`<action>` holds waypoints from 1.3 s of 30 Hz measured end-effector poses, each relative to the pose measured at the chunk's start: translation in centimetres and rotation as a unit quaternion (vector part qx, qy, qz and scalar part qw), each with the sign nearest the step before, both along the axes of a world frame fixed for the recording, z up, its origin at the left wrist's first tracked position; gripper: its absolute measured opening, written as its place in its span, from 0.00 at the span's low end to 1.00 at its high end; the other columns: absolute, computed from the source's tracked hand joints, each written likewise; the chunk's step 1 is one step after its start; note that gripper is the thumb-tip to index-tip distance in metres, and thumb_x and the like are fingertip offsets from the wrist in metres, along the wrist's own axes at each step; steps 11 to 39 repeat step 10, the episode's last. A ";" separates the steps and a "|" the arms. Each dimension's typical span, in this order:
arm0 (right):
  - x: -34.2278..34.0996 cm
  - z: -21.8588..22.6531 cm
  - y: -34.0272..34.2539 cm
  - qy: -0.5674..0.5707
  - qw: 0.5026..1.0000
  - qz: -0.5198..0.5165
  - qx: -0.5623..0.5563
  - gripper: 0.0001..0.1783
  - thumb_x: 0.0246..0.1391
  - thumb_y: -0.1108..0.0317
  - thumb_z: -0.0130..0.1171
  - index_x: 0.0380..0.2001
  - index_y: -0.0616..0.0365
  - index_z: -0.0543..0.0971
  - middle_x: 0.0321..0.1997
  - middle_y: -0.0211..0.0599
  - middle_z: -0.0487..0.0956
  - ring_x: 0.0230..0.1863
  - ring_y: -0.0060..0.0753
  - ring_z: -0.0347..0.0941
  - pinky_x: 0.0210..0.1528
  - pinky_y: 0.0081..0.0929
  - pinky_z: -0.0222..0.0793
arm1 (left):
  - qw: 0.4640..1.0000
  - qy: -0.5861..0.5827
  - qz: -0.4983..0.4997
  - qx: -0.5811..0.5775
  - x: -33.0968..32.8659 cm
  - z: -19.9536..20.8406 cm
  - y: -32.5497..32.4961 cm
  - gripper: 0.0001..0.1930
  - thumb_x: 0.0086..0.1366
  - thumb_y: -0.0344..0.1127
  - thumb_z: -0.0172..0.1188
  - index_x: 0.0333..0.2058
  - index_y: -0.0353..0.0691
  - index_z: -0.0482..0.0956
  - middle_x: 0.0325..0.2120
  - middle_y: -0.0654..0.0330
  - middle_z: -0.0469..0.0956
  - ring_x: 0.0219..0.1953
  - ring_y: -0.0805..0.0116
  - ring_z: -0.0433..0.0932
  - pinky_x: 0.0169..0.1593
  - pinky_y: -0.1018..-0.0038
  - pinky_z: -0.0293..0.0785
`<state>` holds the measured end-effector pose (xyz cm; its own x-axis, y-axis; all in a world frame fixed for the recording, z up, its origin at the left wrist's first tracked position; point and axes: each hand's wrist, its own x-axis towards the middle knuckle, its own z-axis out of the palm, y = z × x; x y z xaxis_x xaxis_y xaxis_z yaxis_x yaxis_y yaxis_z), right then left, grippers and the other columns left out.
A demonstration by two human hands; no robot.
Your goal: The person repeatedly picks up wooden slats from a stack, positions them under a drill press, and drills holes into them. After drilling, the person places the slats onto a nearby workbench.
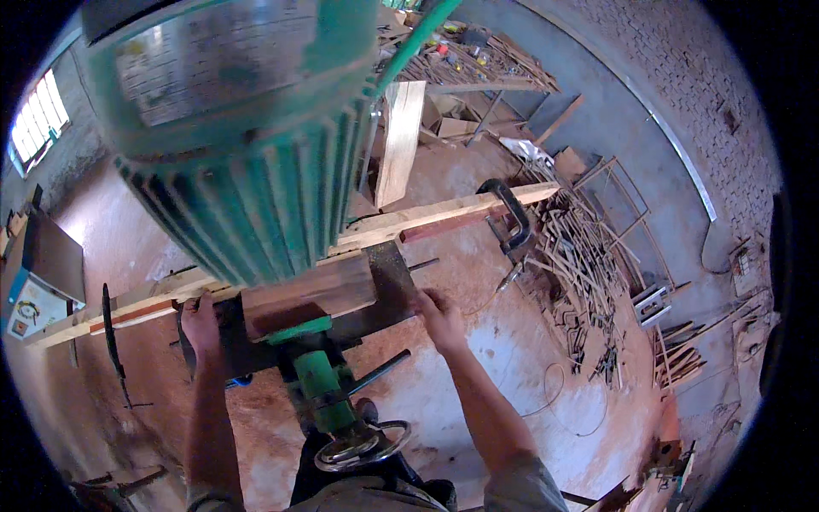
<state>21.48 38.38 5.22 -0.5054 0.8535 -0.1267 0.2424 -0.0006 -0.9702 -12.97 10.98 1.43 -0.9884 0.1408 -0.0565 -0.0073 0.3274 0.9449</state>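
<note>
Below me, a reddish-brown wooden block (pixel 316 292) lies on the dark metal table (pixel 394 282) of a green machine. My left hand (pixel 201 324) is at the table's left end, close to a long pale wooden beam, with its fingers curled; what they grip is hidden. At the opposite end, my right hand (pixel 441 321) has its fingers closed on the table's right edge. The machine's large ribbed green motor housing (pixel 247 196) hangs above and covers part of the beam (pixel 461 207) and the block's far side.
A black C-clamp (pixel 516 213) grips the beam's right end; a dark bar clamp (pixel 112 341) is at its left. A handwheel (pixel 363 445) and a lever (pixel 380 372) stick out toward me. Metal scraps (pixel 580 282) cover the floor at right. A cable (pixel 559 388) lies there.
</note>
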 end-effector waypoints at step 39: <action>-9.8 -2.4 2.9 0.073 0.981 0.026 -0.177 0.27 0.58 0.52 0.55 0.52 0.63 0.71 0.43 0.34 0.77 0.41 0.25 0.71 0.43 0.25 0.67 | 0.962 0.108 -0.102 -0.230 0.5 1.8 3.1 0.15 0.57 0.40 0.59 0.37 0.35 0.79 0.31 0.47 0.80 0.34 0.61 0.79 0.39 0.67 0.72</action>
